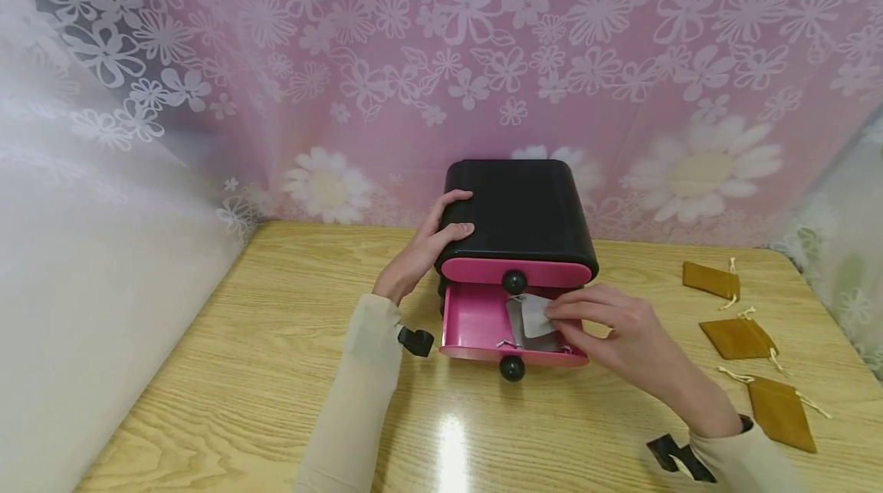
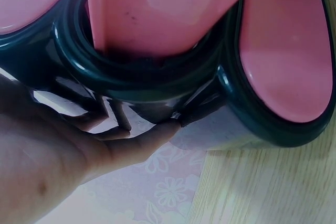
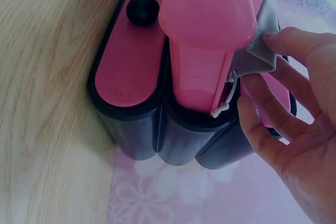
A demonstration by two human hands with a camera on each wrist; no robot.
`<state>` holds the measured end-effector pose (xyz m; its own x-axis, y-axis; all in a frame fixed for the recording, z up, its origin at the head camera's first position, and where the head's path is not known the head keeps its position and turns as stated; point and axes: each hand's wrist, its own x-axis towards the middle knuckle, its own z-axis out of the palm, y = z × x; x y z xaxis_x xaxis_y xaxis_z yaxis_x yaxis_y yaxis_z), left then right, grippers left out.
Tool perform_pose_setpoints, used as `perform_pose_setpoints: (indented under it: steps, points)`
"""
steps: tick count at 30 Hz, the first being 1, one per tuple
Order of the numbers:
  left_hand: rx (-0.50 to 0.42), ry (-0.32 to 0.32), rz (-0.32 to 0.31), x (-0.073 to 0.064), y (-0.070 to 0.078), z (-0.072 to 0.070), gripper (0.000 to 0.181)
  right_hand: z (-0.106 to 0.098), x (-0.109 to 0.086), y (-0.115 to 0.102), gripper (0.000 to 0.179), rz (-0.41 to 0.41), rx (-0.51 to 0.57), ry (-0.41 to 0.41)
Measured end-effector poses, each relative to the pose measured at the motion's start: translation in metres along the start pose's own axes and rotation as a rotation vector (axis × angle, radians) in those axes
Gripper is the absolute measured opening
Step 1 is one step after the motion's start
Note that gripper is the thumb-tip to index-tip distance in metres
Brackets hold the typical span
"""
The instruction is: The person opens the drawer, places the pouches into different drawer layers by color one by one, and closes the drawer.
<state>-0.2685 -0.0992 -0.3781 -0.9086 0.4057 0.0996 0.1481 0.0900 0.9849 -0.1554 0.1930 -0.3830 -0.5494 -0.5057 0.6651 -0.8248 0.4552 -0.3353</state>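
Note:
A black drawer unit with pink drawer fronts stands at the back of the table. Its middle drawer is pulled out. With thumb and fingers, my right hand pinches a small grey drawstring pouch over the right part of that drawer. Darker grey cloth lies beneath the pouch; whether it is a second pouch I cannot tell. In the right wrist view, a pale cord hangs over the drawer's side. My left hand rests on the unit's upper left side, its fingers extended.
Three brown drawstring pouches lie in a column on the right of the wooden table. The upper drawer, with a black round knob, is closed. A pink flowered curtain hangs right behind the unit.

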Motion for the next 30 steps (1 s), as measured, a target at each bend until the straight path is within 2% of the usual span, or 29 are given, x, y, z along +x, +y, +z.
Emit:
perform_pose_setpoints:
  steps: [5,12,18,25,30]
  points:
    - [0.01,0.002,0.007,0.001,0.0,0.0,0.048,0.005,0.002,0.0,0.037,-0.023,0.038,0.012]
    - [0.009,0.0,0.001,0.0,0.0,0.0,0.048,0.011,0.005,0.0,0.04,-0.049,0.051,0.047]
    - [0.014,0.004,-0.001,0.0,-0.001,-0.001,0.049,0.014,0.006,0.0,0.039,-0.067,0.045,0.052]
    - [0.019,0.005,0.0,0.0,-0.001,-0.001,0.048,0.015,0.005,0.002,0.043,-0.031,0.033,0.015]
    - [0.021,0.006,0.003,0.0,-0.001,-0.001,0.048,0.017,0.006,0.002,0.04,-0.066,0.04,0.044]
